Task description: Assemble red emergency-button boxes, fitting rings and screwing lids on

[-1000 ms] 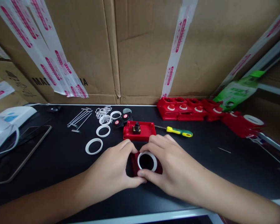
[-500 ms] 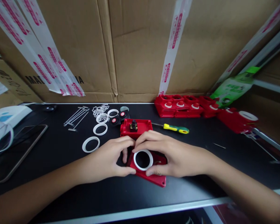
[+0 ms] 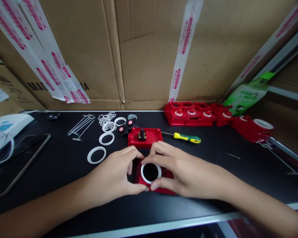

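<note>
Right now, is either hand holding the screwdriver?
No, the screwdriver lies on the table, apart from both the left hand and the right hand.

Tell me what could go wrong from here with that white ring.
The white ring might tilt on the red case, since the right hand seems to pinch only parts of its rim. A loose ring beside the left hand could get knocked. The screwdriver beyond the right hand might roll if bumped.

Taped cardboard (image 3: pixel 149 66) stands behind a phone (image 3: pixel 22 165) and a bottle (image 3: pixel 247 95) (green-capped).
</note>
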Demonstrator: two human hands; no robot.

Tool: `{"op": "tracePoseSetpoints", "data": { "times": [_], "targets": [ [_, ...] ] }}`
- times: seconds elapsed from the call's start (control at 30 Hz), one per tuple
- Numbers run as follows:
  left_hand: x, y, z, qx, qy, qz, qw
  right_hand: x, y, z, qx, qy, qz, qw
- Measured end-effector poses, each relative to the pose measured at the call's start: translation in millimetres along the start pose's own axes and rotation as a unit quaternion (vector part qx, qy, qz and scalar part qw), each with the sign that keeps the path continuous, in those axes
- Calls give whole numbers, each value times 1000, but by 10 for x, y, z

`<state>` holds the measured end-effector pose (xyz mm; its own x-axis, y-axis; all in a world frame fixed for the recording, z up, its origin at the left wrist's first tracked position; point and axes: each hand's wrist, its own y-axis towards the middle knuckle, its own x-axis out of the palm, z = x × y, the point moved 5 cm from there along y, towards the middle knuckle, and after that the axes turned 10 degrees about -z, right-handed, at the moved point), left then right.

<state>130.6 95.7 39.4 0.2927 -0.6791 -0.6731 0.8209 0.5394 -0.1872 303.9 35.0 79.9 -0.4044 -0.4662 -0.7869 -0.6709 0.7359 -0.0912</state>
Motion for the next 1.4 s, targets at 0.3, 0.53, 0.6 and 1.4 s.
{"op": "tracePoseSetpoints", "data": {
  "times": [0.3, 0.53, 0.6, 1.4],
  "targets": [
    [62, -66, 4, -2, 48, 41, 998, 91, 34, -37, 62, -27, 65, 996],
    [-5, 31, -2, 54, -35, -72, 995, 6, 38, 85, -48, 37, -2, 998],
    [-20, 39, 3, 68, -49, -104, 991, -14, 35, 69, -108, 54, -29, 992],
    [34, -24, 14, 5, -7, 35, 999, 78, 76, 19, -17, 69, 18, 997]
  ]
}}
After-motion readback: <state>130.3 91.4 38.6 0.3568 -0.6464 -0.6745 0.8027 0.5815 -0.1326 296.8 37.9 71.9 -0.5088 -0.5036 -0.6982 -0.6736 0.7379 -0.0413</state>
